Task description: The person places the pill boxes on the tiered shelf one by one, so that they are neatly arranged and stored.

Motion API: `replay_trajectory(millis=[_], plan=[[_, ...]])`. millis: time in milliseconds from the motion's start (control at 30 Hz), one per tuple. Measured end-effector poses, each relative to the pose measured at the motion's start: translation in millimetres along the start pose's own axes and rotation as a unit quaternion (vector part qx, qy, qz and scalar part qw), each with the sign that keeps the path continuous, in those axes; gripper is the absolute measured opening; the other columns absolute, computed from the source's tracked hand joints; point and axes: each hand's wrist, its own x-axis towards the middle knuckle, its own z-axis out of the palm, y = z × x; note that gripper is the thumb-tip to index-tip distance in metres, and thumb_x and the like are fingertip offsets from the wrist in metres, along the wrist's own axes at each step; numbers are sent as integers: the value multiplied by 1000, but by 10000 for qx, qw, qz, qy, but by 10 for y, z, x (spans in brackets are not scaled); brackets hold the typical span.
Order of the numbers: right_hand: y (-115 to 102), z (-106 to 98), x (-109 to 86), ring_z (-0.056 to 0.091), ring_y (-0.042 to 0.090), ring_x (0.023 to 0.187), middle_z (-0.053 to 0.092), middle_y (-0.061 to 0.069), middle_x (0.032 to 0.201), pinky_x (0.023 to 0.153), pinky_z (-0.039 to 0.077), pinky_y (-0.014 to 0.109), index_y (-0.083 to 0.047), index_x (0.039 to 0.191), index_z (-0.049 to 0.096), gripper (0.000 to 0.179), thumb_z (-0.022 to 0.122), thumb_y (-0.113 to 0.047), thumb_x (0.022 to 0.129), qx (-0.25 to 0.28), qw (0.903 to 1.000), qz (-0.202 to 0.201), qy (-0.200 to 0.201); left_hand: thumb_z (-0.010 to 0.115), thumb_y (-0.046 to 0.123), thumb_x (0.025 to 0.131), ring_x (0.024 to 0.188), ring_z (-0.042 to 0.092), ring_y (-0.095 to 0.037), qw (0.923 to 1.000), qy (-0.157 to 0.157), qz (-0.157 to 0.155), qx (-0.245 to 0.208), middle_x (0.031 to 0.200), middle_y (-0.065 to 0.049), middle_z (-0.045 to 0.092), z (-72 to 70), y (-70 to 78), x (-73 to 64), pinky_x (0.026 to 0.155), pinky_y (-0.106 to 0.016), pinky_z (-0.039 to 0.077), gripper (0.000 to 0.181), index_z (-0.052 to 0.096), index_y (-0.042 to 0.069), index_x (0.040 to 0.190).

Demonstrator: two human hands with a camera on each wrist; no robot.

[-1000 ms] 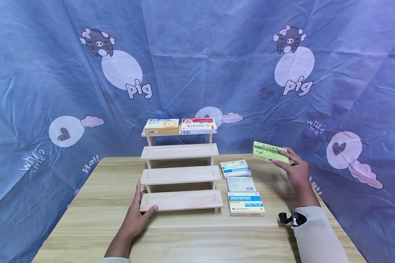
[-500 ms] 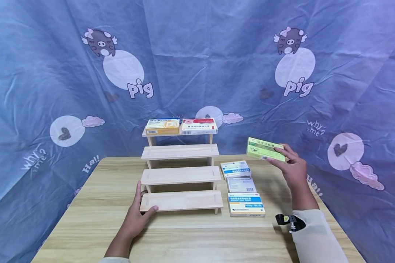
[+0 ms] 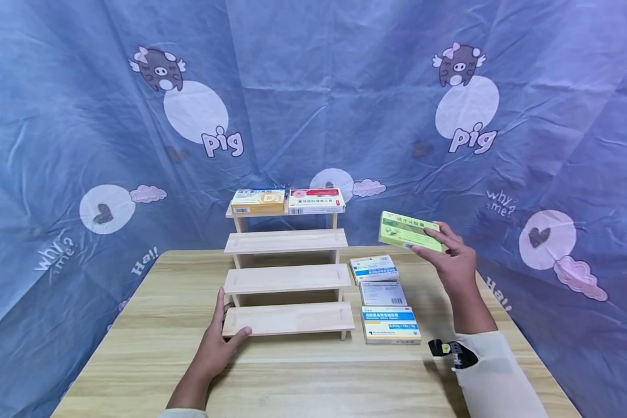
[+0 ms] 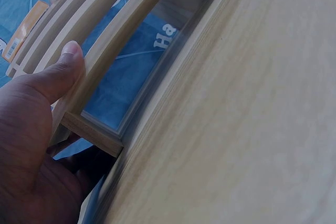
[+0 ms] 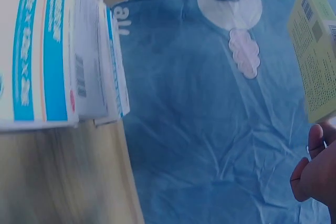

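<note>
My right hand (image 3: 457, 264) pinches a green medicine box (image 3: 409, 231) by its right end, in the air above the back right of the table. In the right wrist view the printed side of that green box (image 5: 315, 56) shows, with fingers (image 5: 315, 174) below it. My left hand (image 3: 215, 343) grips the left end of the lowest step of a wooden tiered stand (image 3: 289, 318). Seen from the left wrist, the thumb (image 4: 65, 72) lies over the front of the step, and the other fingers are partly hidden behind it.
On the top step sit a yellow-and-white medicine box (image 3: 258, 201) and a red-and-white one (image 3: 316, 201). Right of the stand, three boxes lie in a column: a blue-and-white one (image 3: 374, 269), a pale one (image 3: 382, 293) and a larger blue-and-white one (image 3: 391, 325). A blue curtain (image 3: 303, 104) hangs behind the table.
My right hand has carried the green box to the left and slightly upward, towards the stand. My left hand has stayed on the lowest step.
</note>
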Motion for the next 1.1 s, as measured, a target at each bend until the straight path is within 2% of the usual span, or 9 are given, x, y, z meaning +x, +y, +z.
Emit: replay_trajectory(millis=[267, 500, 733, 833, 1100], plan=[[-92, 166, -51, 49, 2, 128, 58, 9, 165, 81, 49, 7, -2, 138, 73, 55, 88, 7, 85, -44, 9996, -261, -122, 81, 37, 101, 156, 46, -50, 10000, 23, 14, -8, 174, -25, 39, 13, 5, 5, 128, -73, 30, 120, -12, 28, 177], [-140, 342, -82, 48, 4, 128, 61, 18, 160, 96, 40, 13, 1, 134, 75, 55, 89, 11, 81, 6, 9964, -803, -260, 81, 36, 101, 157, 44, -50, 10000, -26, -3, -95, 174, -25, 37, 10, 14, -8, 128, -74, 29, 121, -14, 31, 176], [-209, 523, -121, 46, 7, 133, 58, 13, 164, 109, 31, 23, 0, 136, 75, 56, 90, 8, 83, -153, 9914, -1214, -464, 81, 36, 101, 157, 45, -50, 10000, -15, -22, -49, 174, -25, 37, 8, 17, -8, 128, -73, 30, 121, -14, 29, 176], [-248, 587, -123, 45, 7, 132, 57, 11, 165, 110, 31, 24, -3, 137, 75, 55, 90, 5, 84, -177, 9908, -1241, -515, 80, 37, 102, 157, 43, -50, 10000, -18, -12, -38, 175, -25, 37, 10, 13, -4, 128, -74, 30, 120, -13, 28, 177], [-363, 855, -132, 49, 18, 130, 56, 9, 166, 108, 33, 26, -4, 137, 76, 55, 91, 3, 85, -100, 9871, -1426, -716, 79, 38, 102, 157, 43, -50, 10000, -27, -35, -30, 175, -24, 37, -7, 1, 1, 128, -74, 30, 120, -15, 35, 175]])
